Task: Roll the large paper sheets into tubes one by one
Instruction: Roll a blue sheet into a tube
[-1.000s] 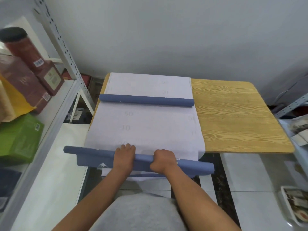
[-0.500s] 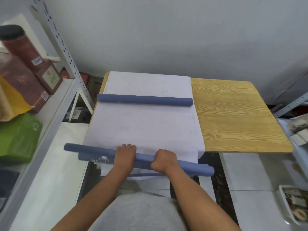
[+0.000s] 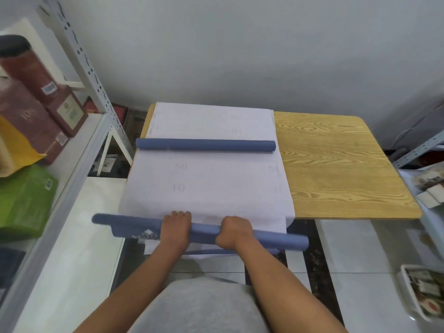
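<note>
Now both hands, left hand (image 3: 175,228) and right hand (image 3: 234,233), grip the blue roll (image 3: 204,233) mid-length.

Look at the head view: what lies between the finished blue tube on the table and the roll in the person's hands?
Only flat white paper sheet, faintly printed with numbers such as 50 and 10, separates the finished tube from the held roll.

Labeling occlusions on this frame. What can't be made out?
Head view only:
- Tube being rolled: its middle is covered by the left hand and right hand.
- Faint print on the paper sheet: mostly too pale.
- Tray, bottom right: cut off by the frame edge.
</note>
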